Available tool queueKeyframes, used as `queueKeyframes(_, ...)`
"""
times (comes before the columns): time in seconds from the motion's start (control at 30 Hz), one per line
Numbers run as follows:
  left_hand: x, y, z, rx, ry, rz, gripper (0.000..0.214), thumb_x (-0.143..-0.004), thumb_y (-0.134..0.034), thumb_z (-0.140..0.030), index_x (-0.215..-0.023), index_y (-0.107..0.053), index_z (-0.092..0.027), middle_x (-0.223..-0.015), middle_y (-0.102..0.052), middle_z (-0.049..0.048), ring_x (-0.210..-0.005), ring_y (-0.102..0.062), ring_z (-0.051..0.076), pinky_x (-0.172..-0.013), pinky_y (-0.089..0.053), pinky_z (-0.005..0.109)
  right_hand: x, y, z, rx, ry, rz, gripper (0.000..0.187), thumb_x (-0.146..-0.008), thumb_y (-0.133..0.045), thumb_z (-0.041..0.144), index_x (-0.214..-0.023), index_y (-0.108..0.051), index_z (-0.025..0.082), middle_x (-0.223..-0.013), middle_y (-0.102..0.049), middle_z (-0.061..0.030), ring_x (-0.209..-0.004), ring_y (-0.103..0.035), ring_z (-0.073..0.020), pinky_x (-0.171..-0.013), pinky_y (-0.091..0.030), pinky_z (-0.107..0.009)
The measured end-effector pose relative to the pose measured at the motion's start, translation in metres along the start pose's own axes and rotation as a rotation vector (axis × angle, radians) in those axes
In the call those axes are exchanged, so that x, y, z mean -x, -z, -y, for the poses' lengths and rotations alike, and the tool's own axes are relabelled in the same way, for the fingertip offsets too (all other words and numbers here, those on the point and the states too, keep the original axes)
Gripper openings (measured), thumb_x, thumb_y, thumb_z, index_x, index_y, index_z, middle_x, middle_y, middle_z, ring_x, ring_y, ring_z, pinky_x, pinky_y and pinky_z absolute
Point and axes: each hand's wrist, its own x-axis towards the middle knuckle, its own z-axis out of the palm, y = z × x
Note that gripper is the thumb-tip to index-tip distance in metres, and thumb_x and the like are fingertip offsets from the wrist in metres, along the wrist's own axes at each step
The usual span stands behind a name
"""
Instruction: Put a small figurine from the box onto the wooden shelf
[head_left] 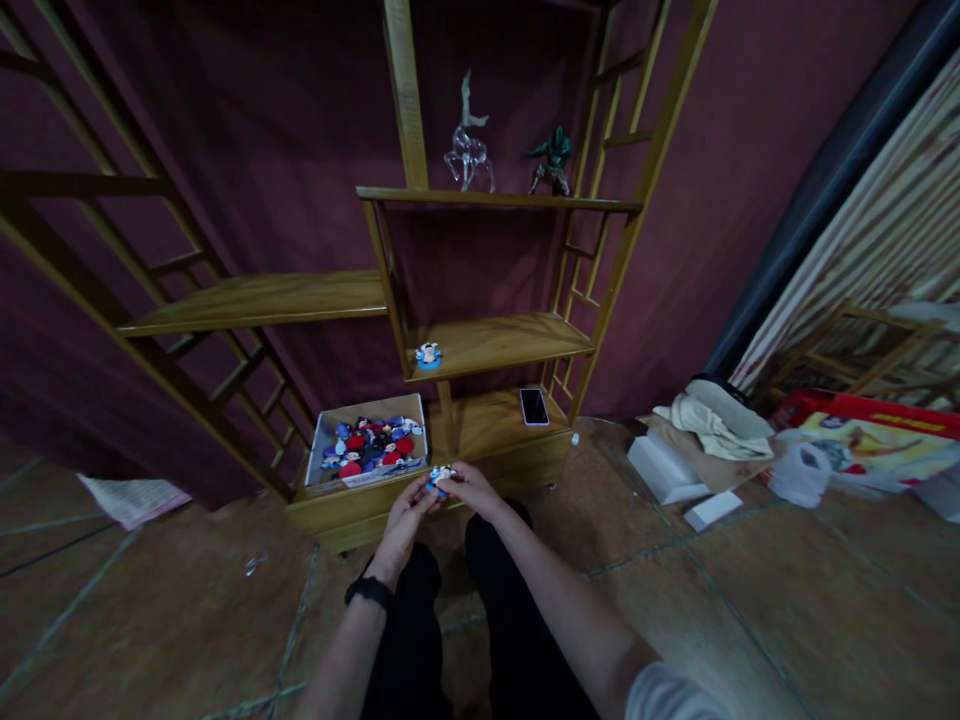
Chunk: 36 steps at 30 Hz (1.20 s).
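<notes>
Between my two hands is a small blue and white figurine (440, 480), held in front of the shelf's lowest board. My left hand (411, 505) grips it from the left, and my right hand (472, 488) pinches it from the right. Fingers cover part of it. To the left, a cardboard box (320, 455) full of small red, blue and black figurines stands on the bottom board. A similar blue and white figurine (428, 356) stands at the left end of the middle shelf (502, 345).
On the upper shelf (510, 198) stand a clear glass deer (469, 155) and a dark green figure (553, 162). A phone (534, 407) lies on the bottom board. White boxes (667, 470), a plastic bag (802, 470) and a red-yellow box (885, 440) are on the floor at right.
</notes>
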Motion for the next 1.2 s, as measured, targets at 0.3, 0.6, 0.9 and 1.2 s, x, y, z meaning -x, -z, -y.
queueKeyframes(0.3, 0.002, 0.006, -0.006, 0.029, 0.008, -0.053, 0.06, -0.06, -0.071, -0.041, -0.113, -0.057, -0.016, -0.107, -0.064, 0.0144, -0.086, -0.064, 0.024, -0.073, -0.048, 0.033, -0.01, 0.037, 0.063, -0.07, 0.225, -0.135, 0.03, -0.062, -0.07, 0.036, -0.086, -0.061, 0.02, -0.083, -0.063, -0.0022, -0.079, -0.058, -0.0187, -0.076, -0.044, -0.031)
queueKeyframes(0.6, -0.015, 0.007, -0.005, 0.064, 0.074, -0.029, 0.053, -0.059, -0.071, -0.043, -0.106, -0.063, -0.018, -0.099, -0.067, 0.0128, -0.084, -0.064, 0.023, -0.071, -0.047, 0.031, -0.147, 0.085, 0.206, 0.243, 0.511, -0.274, 0.027, -0.065, -0.065, 0.032, -0.087, -0.058, 0.017, -0.081, -0.062, -0.0014, -0.072, -0.057, -0.0138, -0.071, -0.045, -0.027)
queueKeyframes(0.9, -0.022, -0.001, 0.001, -0.008, 0.1, -0.02, 0.05, -0.061, -0.069, -0.045, -0.104, -0.065, -0.02, -0.094, -0.069, 0.0111, -0.084, -0.064, 0.023, -0.071, -0.046, 0.031, -0.245, 0.049, 0.194, 0.657, 0.483, -0.139, 0.019, -0.066, -0.066, 0.028, -0.082, -0.062, 0.02, -0.073, -0.063, 0.0014, -0.069, -0.056, -0.014, -0.064, -0.042, -0.024)
queueKeyframes(1.2, -0.021, 0.0, -0.006, -0.016, 0.125, -0.048, 0.052, -0.056, -0.071, -0.046, -0.101, -0.066, -0.02, -0.095, -0.068, 0.0116, -0.085, -0.063, 0.025, -0.071, -0.046, 0.033, -0.255, 0.048, 0.177, 0.586, 0.462, -0.008, 0.021, -0.064, -0.068, 0.028, -0.081, -0.063, 0.017, -0.07, -0.062, 0.0015, -0.068, -0.055, -0.0132, -0.063, -0.042, -0.023)
